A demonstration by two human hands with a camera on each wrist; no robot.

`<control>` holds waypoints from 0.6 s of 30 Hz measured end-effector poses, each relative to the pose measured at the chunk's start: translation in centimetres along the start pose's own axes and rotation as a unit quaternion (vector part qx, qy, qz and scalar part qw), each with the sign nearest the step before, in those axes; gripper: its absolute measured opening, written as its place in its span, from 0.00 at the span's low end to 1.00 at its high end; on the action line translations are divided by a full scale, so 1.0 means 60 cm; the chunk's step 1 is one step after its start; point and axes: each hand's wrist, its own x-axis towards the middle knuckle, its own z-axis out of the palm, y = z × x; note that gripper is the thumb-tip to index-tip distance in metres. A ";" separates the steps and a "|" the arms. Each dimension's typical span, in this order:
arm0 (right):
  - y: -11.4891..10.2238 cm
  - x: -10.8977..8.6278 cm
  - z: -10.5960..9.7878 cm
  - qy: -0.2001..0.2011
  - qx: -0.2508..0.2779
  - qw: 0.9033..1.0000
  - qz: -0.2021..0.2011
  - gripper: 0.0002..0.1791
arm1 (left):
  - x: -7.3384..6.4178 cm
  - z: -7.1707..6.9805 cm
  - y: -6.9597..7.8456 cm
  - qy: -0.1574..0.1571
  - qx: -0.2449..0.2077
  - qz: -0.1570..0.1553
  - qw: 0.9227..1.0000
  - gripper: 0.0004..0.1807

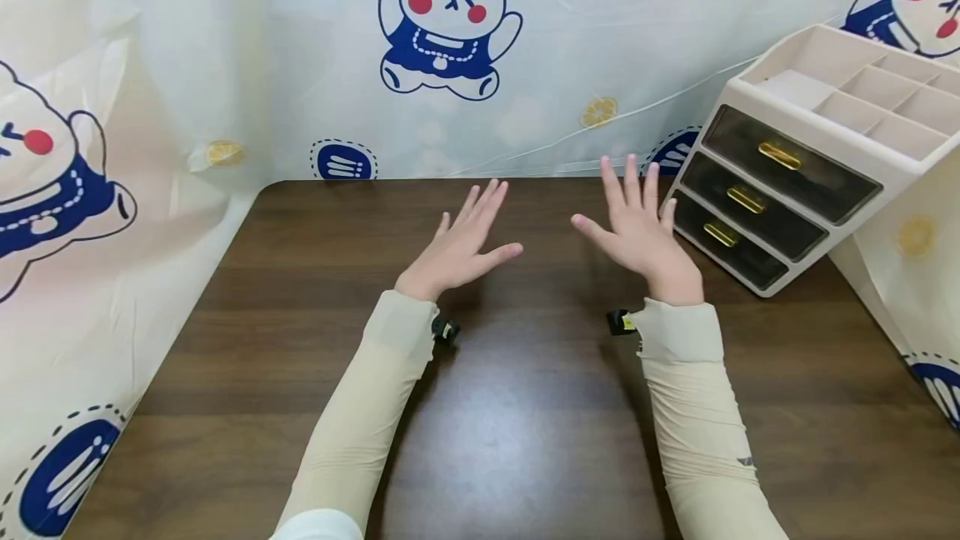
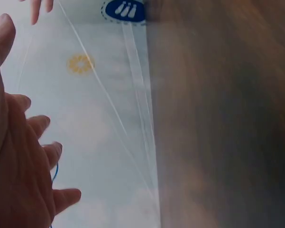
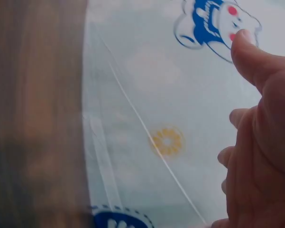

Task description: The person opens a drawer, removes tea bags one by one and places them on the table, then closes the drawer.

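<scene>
Both hands hover over the dark wooden table (image 1: 480, 440) with fingers spread, and neither holds anything. The left hand (image 1: 463, 247) is left of the middle, its thumb pointing right. Facing it across a gap, the right hand (image 1: 636, 227) has its thumb pointing left, and its little finger overlaps the edge of the white drawer unit (image 1: 806, 248) in the head view. In the left wrist view, the left hand (image 2: 21, 156) shows its palm and straight fingers at the left side. The right hand (image 3: 263, 156) appears at the right side of its own wrist view.
The drawer unit has three dark drawer fronts with gold handles (image 1: 780, 155) and an open divided top (image 1: 862, 90). It stands angled at the back right. A pale curtain (image 1: 315, 65) printed with bears hangs behind the table and along its left side.
</scene>
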 end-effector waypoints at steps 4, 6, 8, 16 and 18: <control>0.018 -0.015 -0.024 0.044 0.026 0.999 0.002 0.54 | 0.033 0.001 0.013 -0.004 -0.037 0.034 0.999 0.47; 0.029 -0.025 -0.036 0.071 0.042 0.997 0.002 0.54 | 0.053 0.002 0.019 -0.005 -0.050 0.053 0.997 0.47; 0.040 -0.036 -0.048 0.103 0.057 0.993 -0.001 0.53 | 0.071 0.002 0.025 -0.010 -0.070 0.067 0.995 0.46; 0.064 -0.086 -0.085 0.268 0.115 0.956 -0.043 0.45 | 0.123 0.014 0.038 -0.018 -0.126 0.071 0.989 0.42; 0.068 -0.102 -0.092 0.309 0.120 0.942 -0.042 0.44 | 0.138 0.024 0.048 -0.015 -0.141 0.077 0.987 0.40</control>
